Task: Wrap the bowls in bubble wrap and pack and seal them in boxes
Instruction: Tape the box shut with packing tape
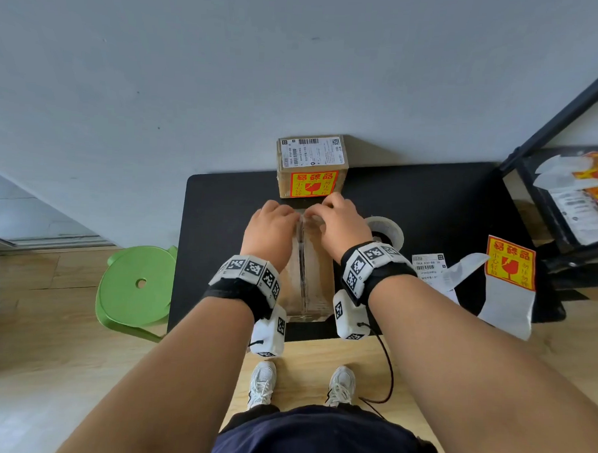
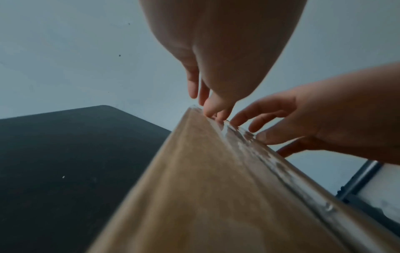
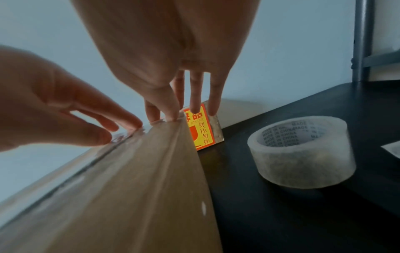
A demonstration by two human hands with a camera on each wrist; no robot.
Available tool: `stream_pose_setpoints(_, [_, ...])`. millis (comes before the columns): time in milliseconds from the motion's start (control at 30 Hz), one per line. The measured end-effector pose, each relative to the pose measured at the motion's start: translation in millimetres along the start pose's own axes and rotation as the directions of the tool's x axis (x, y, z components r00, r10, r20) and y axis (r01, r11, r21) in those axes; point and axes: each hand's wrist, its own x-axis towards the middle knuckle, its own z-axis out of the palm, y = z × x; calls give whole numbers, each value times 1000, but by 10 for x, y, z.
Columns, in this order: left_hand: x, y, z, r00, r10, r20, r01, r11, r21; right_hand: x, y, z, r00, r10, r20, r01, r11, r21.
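Note:
A brown cardboard box [image 1: 314,281] lies lengthwise on the black table [image 1: 222,223], its flaps closed and a strip of clear tape [image 1: 301,260] running along the top seam. Both hands are at the box's far end. My left hand [image 1: 274,221] presses its fingertips on the tape at the far edge [image 2: 212,109]. My right hand [image 1: 339,221] does the same beside it, fingers straight and pointing down over the edge [image 3: 173,113]. Neither hand holds anything loose. The box's contents are hidden.
A sealed box [image 1: 312,165] with a shipping label and fragile sticker stands just behind. A clear tape roll [image 3: 303,152] sits right of the box. Loose labels [image 1: 427,266] and a fragile sticker [image 1: 510,263] lie further right, below a black shelf [image 1: 565,210]. A green stool [image 1: 137,284] stands left.

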Motion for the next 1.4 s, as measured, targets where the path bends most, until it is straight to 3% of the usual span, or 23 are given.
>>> stream_pose_setpoints(167, [35,51,33,984,-154,94,165,979,-120,38,62,53,984,106,141,-123,985,119])
stream_pose_setpoints(267, [89,41,17,944,-256,209,299,931,-208,68,76,38,964,154,219,-194,966,174])
stream_pose_setpoints(533, [178,-121,4,858,-337,387,490,763,-422,120,62,-74,934,173,313,-282,894,349])
stream_pose_setpoints(867, [130,-135,69,860,-387,333,510,690,-513,109,67,-97,920,203,334,-335,851,404])
stream_pose_setpoints(1167, [99,-67,9,872,-402,278,488,748,-450,85,-24,-17,923,274,269,-341,909,241])
stream_pose_setpoints(1267, [58,-100,-32,841,-467,272,541,726,-425,23,-7,-41,884,358,300,-434,867,245])
stream_pose_setpoints(1400, [0,-207,-69,759,-600,254,648,661,-378,-60,34,-48,859,398,322,-479,846,232])
